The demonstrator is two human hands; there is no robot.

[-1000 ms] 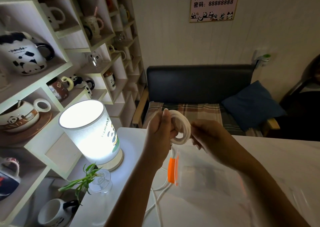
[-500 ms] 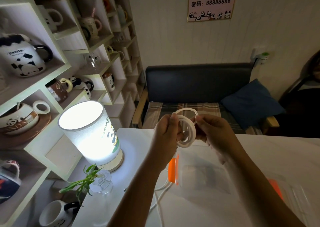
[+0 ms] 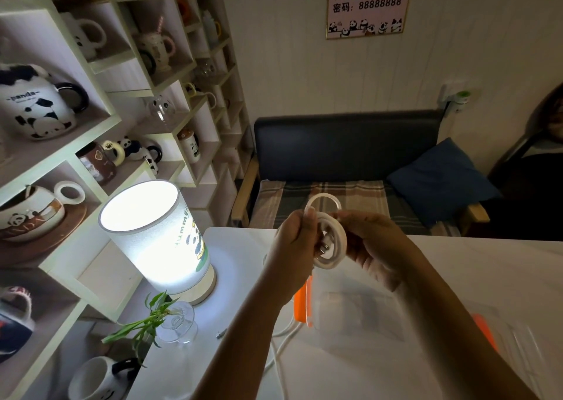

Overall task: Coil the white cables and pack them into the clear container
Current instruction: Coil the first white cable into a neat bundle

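White cable (image 3: 330, 241) coil stands upright, pinched between left hand (image 3: 292, 241) and right hand (image 3: 374, 241).

a white cable (image 3: 334, 241), wound into a small round coil of several loops, is held up in the air above the table's far edge, one looser loop standing above the rest. just below and nearer lies the clear container (image 3: 359, 317), see-through with an orange clip at its left end. more white cable (image 3: 281, 338) trails loose on the table to its near left.
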